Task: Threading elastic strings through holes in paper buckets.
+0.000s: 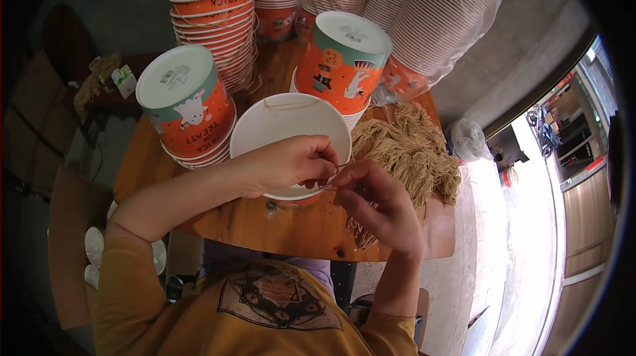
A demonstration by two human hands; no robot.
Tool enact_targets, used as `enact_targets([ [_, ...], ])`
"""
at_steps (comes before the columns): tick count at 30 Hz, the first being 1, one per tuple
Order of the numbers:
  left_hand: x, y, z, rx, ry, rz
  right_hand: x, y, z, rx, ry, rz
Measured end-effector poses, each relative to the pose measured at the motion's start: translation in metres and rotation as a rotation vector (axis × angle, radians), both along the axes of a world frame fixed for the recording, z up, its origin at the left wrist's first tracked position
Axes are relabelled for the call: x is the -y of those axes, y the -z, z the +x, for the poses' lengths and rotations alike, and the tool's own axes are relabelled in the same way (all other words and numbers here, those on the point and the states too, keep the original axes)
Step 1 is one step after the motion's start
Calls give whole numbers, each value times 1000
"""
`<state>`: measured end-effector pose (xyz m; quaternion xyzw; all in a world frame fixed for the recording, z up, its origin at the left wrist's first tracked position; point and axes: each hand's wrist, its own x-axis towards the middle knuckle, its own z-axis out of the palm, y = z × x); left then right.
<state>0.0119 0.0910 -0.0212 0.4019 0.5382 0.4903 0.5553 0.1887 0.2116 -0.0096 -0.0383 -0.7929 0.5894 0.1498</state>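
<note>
Head view: wooden table (308, 227), grey wall (530, 25), left hand (297, 160) and right hand (376, 198) in pinch on cord (342, 166)

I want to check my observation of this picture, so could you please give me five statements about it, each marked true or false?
1. The open bucket is white inside. True.
2. The tan yarn heap lies left of the open bucket. False: it lies to the right.
3. The left hand and right hand are close together near the bucket's rim. True.
4. The person's sleeves are blue. False: they are mustard yellow.
5. A plastic-wrapped stack stands behind the yarn. True.
</note>
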Motion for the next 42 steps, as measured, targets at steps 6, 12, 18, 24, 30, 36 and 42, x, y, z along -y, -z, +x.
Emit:
enact_targets([
  [6,-1,4,6,-182,35,81,-10,-7,-11,0,30,109],
  [12,2,5,13,-191,113,90,-11,-3,-16,-18,16,138],
  [18,-3,8,7,-33,198,6,-6,4,-15,-51,207,250],
  [24,-3,10,5,156,177,-43,-1,27,-1,-157,364,389],
  [30,-7,11,5,173,128,-32,15,43,16,-257,446,439],
  [36,-9,7,9,166,108,-58,31,47,12,-242,580,567],
  [42,-11,-2,12,251,110,-205,39,49,8,-263,595,681],
])
